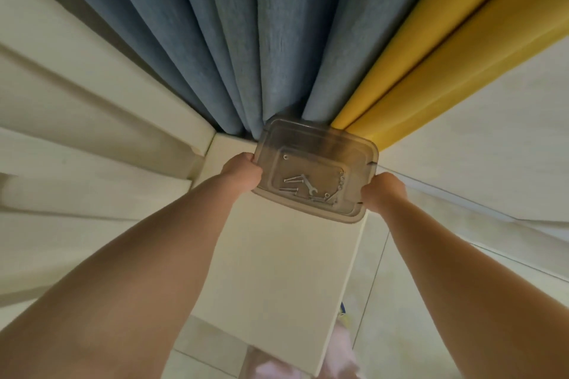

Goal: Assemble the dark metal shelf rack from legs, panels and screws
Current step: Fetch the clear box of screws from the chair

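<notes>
Hands: left hand (243,172) and right hand (383,192) grip the clear box (314,144) by opposite rims, fingertips hidden.
Contents: screws (289,184), small wrench (308,184), blurred through plastic.
Below: white surface (277,271), far edge hidden.

no readable text, labels or numbers

Blue curtains (246,40) hang beside a yellow curtain (446,49). A white cabinet (277,271) stands below them, with cream panelling (77,108) at left and pale floor tiles (400,301) at right.
</notes>
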